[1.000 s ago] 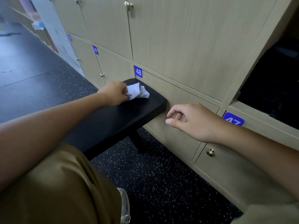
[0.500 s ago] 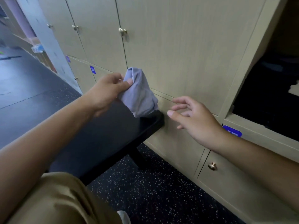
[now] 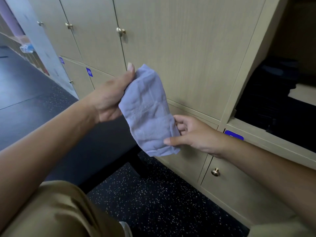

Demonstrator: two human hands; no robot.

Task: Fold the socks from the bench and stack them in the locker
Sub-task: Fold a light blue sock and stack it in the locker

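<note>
Above the dark bench [image 3: 95, 151], the left hand [image 3: 109, 98] pinches the upper end of 1 pale lilac sock [image 3: 147, 110], thumb pressed on top and fingers curled behind the fabric; the sock hangs crumpled in mid-air, creased, thin and faintly ribbed across its middle; at its lower end the right hand [image 3: 193, 134] takes hold, thumb in front, fingers behind; further right stands the open locker [image 3: 239, 106], dark inside. A risk, as I judge it: the limp fabric could slip the light pinch or fold crooked, since it is bunched.
</note>
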